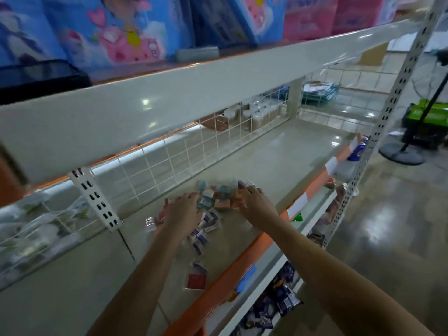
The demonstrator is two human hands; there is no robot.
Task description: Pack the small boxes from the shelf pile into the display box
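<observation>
Shelf [278, 151]: a pile of small boxes [218, 197] is seen near the wire back.
Left hand [184, 209]: laid on the pile's left side, fingers spread, nothing gripped.
Right hand [254, 202]: fingers extended, touching the pile's right edge.
Loose boxes [200, 236]: scattered toward the orange shelf edge [218, 294].

Glossy painted metal shelf [242, 156]; white wire grid [184, 154]; shiny floor [388, 226].

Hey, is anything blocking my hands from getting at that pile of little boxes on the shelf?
Nothing visible blocks them. The left hand and right hand already sit at either side of the pile of small boxes on the shelf. The wire grid stands behind the pile.
</observation>
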